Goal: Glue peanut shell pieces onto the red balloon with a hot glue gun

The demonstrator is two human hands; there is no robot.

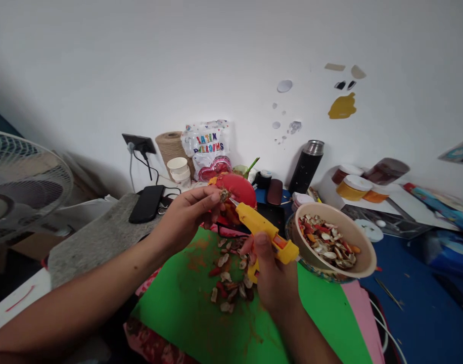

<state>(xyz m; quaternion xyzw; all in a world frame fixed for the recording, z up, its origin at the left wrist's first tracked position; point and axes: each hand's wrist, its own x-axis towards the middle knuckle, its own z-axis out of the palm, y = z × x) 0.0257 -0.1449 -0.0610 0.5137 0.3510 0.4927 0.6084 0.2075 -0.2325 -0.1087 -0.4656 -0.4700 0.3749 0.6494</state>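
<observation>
My right hand is wrapped round a yellow hot glue gun, its nozzle aimed up and to the left. Between thumb and fingertips, my left hand pinches a small brownish nut-shell piece right at the nozzle; whether they touch I cannot tell. Behind both hands sits a round red balloon-like object, with orange bits on its left side and its lower part partly hidden. Loose nut shells, some red, lie below on a green sheet.
At right stands a beige bowl of painted shells. Along the wall are a twine spool, paper cups, a balloon packet, a black flask and paint jars. A phone and a fan are at left.
</observation>
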